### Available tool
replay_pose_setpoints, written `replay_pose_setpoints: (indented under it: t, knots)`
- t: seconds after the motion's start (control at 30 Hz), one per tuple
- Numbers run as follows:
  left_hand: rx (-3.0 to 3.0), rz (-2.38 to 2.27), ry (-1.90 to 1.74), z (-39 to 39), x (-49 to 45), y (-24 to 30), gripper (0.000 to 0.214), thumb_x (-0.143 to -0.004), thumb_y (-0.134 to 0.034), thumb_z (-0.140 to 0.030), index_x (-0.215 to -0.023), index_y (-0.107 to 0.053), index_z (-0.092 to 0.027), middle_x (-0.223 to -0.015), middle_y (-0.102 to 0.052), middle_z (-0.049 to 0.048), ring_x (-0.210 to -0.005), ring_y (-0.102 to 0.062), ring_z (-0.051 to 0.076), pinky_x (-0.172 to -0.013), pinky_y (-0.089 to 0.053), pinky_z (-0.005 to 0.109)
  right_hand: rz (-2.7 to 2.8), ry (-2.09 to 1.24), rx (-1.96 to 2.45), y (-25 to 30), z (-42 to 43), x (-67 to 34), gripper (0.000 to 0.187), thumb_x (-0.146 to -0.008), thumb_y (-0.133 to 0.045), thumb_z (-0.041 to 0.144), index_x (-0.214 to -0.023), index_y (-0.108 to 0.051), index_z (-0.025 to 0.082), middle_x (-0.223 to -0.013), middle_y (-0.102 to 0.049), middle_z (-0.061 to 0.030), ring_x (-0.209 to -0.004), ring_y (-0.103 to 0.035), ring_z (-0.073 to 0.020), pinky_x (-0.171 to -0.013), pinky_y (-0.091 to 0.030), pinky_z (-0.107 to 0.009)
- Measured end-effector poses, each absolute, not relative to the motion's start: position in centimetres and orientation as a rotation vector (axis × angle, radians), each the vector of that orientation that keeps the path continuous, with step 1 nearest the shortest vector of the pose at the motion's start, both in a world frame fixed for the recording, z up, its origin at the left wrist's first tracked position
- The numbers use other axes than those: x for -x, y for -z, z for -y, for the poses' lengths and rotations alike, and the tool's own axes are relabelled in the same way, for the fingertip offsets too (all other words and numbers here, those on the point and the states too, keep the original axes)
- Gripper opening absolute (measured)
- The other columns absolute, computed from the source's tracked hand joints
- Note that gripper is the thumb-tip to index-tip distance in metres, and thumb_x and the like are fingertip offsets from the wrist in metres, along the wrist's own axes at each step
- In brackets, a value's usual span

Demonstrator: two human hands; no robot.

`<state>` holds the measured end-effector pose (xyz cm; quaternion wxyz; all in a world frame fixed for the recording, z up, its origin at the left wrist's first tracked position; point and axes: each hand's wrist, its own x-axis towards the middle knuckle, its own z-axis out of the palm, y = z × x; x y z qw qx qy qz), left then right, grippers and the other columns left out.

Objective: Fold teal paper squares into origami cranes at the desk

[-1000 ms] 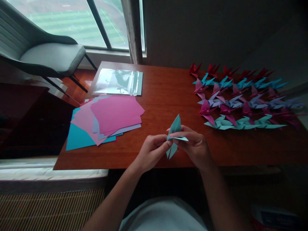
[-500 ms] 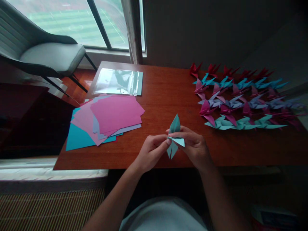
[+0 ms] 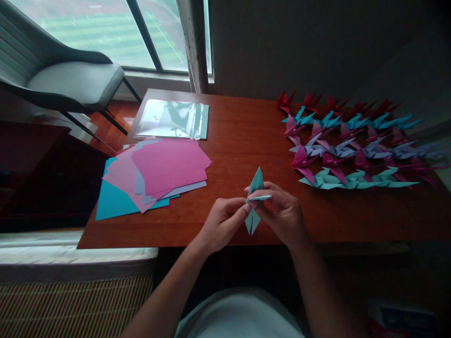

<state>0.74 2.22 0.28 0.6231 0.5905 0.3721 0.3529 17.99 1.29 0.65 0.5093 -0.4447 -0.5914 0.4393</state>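
A half-folded teal paper crane [image 3: 255, 199] is held just above the front edge of the wooden table [image 3: 239, 136]. My left hand [image 3: 222, 223] pinches its left side with thumb and fingertips. My right hand [image 3: 282, 213] grips its right side, fingers curled over a flap that lies nearly flat. One point of the paper stands up above my fingers and two narrow points hang below them.
A loose pile of pink, lilac and teal paper squares [image 3: 155, 173] lies at the left, a clear plastic sleeve [image 3: 172, 119] behind it. Several finished cranes [image 3: 352, 141] in red, teal, lilac and magenta fill the right side. A grey chair [image 3: 66, 80] stands by the window.
The flap on the crane's right side has been folded flatter, from a spread wing to a thin edge. Both hands have stayed in about the same place.
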Motion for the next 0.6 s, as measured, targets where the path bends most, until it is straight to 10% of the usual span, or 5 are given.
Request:
replay_pose_setpoints:
  t: [0.6]
  knots:
    - [-1.173,-0.797,-0.827,-2.31,-0.67,-0.21,0.036,-0.096,-0.058,-0.041,-0.09,-0.077,-0.01,-0.073,-0.066,0.003,-0.069,-0.057,0.015,-0.066,-0.044,0.024,1.436,-1.179,1.074,-1.24,-1.15,-18.28,0.025,-0.094,-0.066,0.026,-0.114,-0.076,0.038,-0.112,-0.072,-0.0014,-0.109,-0.066,-0.02,-0.093,-0.053,-0.034]
